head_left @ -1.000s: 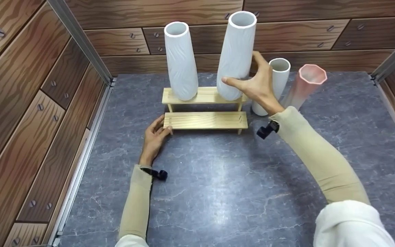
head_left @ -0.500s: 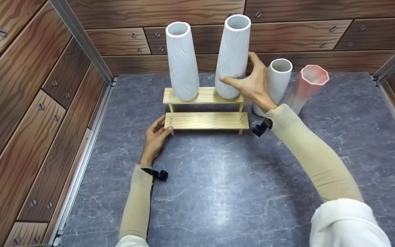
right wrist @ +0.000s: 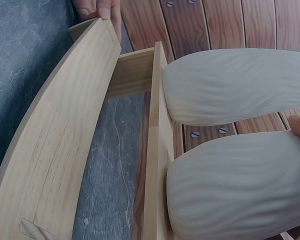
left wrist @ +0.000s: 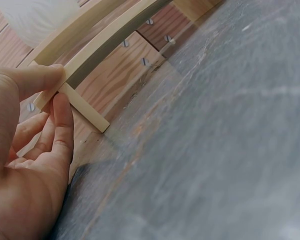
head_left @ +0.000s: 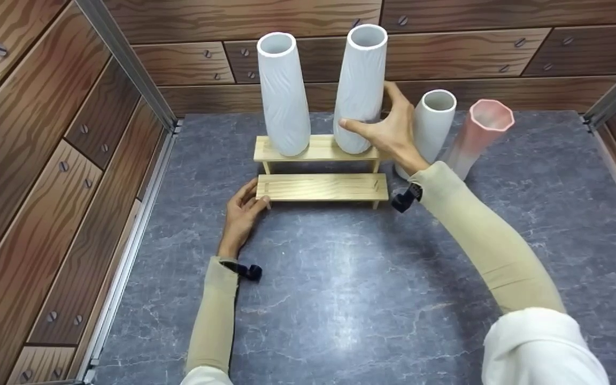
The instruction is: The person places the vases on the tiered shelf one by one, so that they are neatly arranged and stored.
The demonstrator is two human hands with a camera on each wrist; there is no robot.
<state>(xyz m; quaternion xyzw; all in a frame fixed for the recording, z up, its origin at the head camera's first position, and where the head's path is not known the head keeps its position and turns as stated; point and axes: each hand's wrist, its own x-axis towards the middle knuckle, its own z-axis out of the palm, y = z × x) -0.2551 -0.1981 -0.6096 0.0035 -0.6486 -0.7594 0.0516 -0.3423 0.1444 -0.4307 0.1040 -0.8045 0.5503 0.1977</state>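
Two white cuffs (head_left: 546, 342) lie nearest, at the lower edge of the head view, and tan sleeves (head_left: 500, 256) run from them to the wrists. Beneath the arms spreads a dark grey marbled surface (head_left: 329, 278). A small black device (head_left: 253, 272) sits at the left wrist.

Just beyond it, the left hand (head_left: 241, 216) pinches the left front corner of a two-step wooden stand (head_left: 321, 187). The left wrist view shows the thumb against the board, with the other fingers below and behind it, close to a short leg (left wrist: 85, 107). The stand rests on the marbled surface, its lower step towards the person and its upper step behind.

To the right, a second black device (head_left: 405, 200) marks the right wrist. The right hand (head_left: 393, 131) holds the lower part of a tall white vase (head_left: 360, 80), thumb on the near side and fingers curving round the right. That vase is upright at the right part of the upper step; its rippled twin (head_left: 285, 101) stands on the left part, a gap between them.

Right of the stand, behind the right forearm, a smoother white vase (head_left: 433, 125) stands on the marbled surface, near a pink-to-white vase (head_left: 479, 128) with an angular rim. Farthest back rise wood-patterned panels (head_left: 474, 53) dotted with screw heads.
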